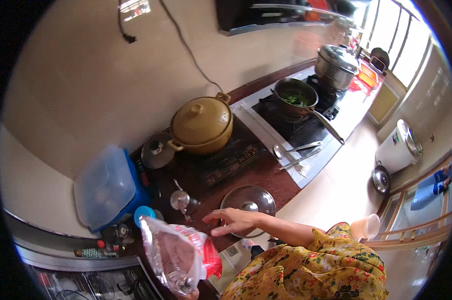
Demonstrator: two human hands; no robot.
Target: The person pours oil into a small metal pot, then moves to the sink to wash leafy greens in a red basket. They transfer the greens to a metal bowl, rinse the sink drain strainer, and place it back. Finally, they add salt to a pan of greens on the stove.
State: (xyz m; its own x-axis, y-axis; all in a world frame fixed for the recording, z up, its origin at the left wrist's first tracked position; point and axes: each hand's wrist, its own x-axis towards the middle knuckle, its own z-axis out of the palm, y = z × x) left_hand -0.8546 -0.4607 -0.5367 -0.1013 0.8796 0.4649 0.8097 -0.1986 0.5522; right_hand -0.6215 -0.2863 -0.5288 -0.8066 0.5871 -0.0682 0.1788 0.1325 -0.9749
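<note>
At the bottom, my left hand [189, 295] grips a torn-open plastic bag [173, 255] with a silvery inside and a red-and-white printed outside. Only a little of that hand shows; the bag covers the rest, and what lies inside the bag is hard to make out. My right hand [231, 221] reaches leftward over the counter edge with its fingers apart and nothing in them. Under and behind it lies a round glass pan lid [248, 197] with a dark knob. Just beyond the bag stands a small seasoning pot [180, 200] with a raised metal lid.
A tan lidded casserole [202, 125] sits on a black induction plate [236, 155]. On the gas stove, a long-handled pan [296, 98] holds green pieces; a steel pot [337, 67] stands behind. A ladle [298, 147] lies nearby. A blue box [111, 187] and blue-capped jar [144, 215] stand left.
</note>
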